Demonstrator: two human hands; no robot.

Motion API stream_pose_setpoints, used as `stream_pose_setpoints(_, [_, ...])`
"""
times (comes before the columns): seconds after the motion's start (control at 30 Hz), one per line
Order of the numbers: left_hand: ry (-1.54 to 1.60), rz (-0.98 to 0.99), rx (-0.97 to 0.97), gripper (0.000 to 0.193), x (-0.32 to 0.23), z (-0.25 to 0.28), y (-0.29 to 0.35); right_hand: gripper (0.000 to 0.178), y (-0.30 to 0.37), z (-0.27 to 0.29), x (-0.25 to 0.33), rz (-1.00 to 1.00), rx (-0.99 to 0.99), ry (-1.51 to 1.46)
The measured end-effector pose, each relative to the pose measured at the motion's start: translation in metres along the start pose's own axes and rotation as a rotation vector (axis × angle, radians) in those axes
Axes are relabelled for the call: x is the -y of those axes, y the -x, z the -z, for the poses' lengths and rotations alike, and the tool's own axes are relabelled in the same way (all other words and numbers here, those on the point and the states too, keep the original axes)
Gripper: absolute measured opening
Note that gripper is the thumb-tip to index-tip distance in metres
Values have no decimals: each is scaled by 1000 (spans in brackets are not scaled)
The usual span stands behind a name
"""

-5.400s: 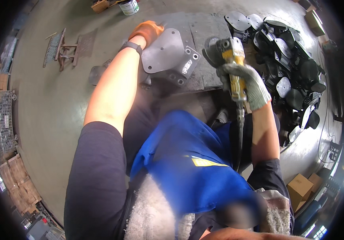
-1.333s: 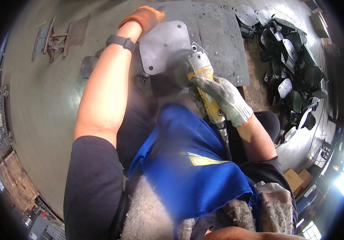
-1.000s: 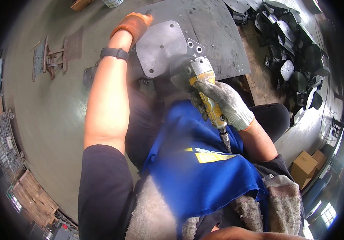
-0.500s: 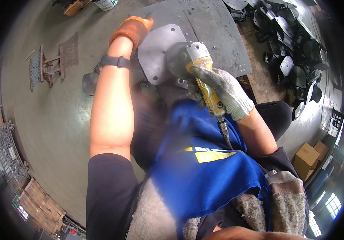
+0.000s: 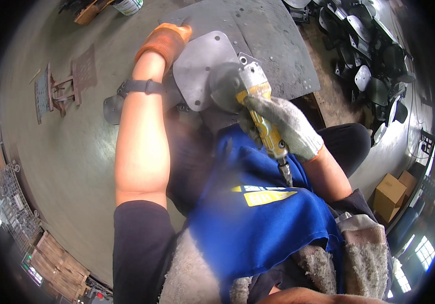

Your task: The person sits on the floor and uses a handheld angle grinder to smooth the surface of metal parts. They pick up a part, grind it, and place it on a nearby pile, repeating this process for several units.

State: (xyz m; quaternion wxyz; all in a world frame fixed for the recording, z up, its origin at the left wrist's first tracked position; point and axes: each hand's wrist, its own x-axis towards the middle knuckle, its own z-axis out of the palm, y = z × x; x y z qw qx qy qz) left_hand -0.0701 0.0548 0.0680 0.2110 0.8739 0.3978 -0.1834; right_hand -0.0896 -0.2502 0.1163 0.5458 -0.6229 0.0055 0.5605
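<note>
My left hand (image 5: 164, 41), in an orange glove, is closed at the upper left edge of a grey metal plate (image 5: 200, 58) with rounded corners and holes; its fingertips are mostly hidden. My right hand (image 5: 286, 124), in a grey-white knit glove, wraps around the body of a yellow angle grinder (image 5: 267, 126). The grinder's round disc (image 5: 226, 87) overlaps the plate's lower right part, blurred; whether it touches cannot be told. A hose fitting (image 5: 285, 172) runs from the tool's lower end. Beyond the disc shows a small holed metal corner (image 5: 244, 59).
A large dark metal sheet (image 5: 273, 45) lies under the work. Many black and grey brackets (image 5: 374, 66) are piled at the far right. Cardboard boxes (image 5: 388, 195) stand at right. A rusty metal frame (image 5: 60, 86) is on the floor at left. A blue apron (image 5: 268, 233) covers my lap.
The grinder and my right hand have shifted slightly toward me and to the right, uncovering the holed metal corner beyond the disc. My left hand stays at the plate's edge.
</note>
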Motion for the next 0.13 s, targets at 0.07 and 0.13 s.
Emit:
stream_pose_setpoints(0.07, [24, 10, -4, 58, -3, 2, 1, 42, -3, 4, -17, -26, -4, 33])
stream_pose_setpoints(0.13, [30, -7, -23, 58, 5, -5, -9, 44, -5, 9, -31, 19, 53, -32])
